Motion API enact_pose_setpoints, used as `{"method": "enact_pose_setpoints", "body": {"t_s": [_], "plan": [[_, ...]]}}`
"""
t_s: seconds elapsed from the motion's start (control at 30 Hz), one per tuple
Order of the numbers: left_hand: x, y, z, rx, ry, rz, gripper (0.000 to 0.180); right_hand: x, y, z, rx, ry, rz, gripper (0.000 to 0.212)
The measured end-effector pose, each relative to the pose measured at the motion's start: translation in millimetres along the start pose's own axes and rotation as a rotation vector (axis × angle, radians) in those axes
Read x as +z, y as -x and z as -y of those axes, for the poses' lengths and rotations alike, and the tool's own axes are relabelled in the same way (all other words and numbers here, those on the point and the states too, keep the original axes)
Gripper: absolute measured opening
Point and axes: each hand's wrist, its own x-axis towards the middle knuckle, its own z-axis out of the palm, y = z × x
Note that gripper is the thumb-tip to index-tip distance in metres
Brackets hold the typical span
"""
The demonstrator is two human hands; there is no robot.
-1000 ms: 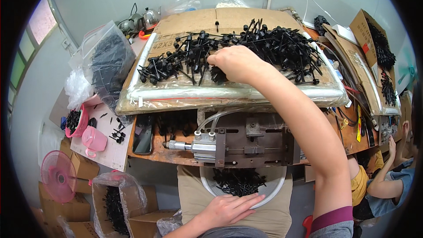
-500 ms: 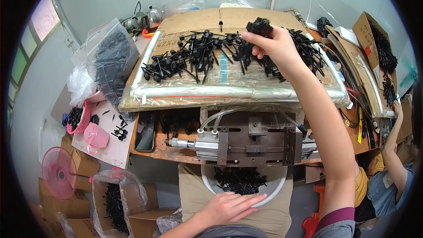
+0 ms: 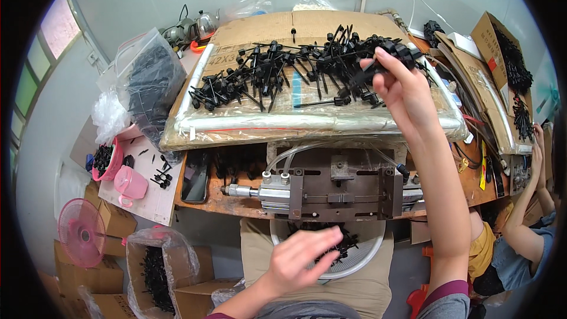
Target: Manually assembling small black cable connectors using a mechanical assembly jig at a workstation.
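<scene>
A loose pile of black plastic parts (image 3: 269,68), with round heads and thin stems, lies on the plastic-wrapped cardboard board (image 3: 236,124). At the pile's right end my right hand (image 3: 407,91) has curled fingers around a bunch of these parts; the bunch is somewhat blurred against the pile. In my lap sits a white basket (image 3: 371,258) with more black parts (image 3: 339,245) inside. My left hand (image 3: 302,255) is just over it, fingers stretched and thumb apart, hiding some of the contents. No part shows in that hand.
Between board and basket stands a metal clamping fixture (image 3: 339,192) with air hoses. To the left are a phone (image 3: 195,183), a pink cup (image 3: 130,184), a bag of black parts (image 3: 153,82) and a pink fan (image 3: 81,233). A co-worker's arm (image 3: 528,201) shows at far right.
My right hand has moved right and a little nearer over the pile, and parts now show where it was. My left hand has lifted off the basket's rim to above its contents.
</scene>
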Motion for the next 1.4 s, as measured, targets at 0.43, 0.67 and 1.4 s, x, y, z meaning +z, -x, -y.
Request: {"method": "enact_pose_setpoints", "body": {"t_s": [0.43, 0.67, 1.4], "plan": [[-6.7, -27.1, -5.7, -0.648, 0.93, -0.098, 0.059, -17.0, 162.1, -43.0, 0.433, -0.388, 0.02, 0.017], [-10.0, -18.0, -6.2, -0.655, 0.877, 0.103, 0.035, -14.4, 180.8, -47.2, 0.491, -0.473, 0.034, 0.015], [32.5, -13.1, 19.2, -0.076, -0.513, 0.242, 0.025, -38.3, 211.8, -48.9, -0.484, 0.977, -0.176, 0.02]]}}
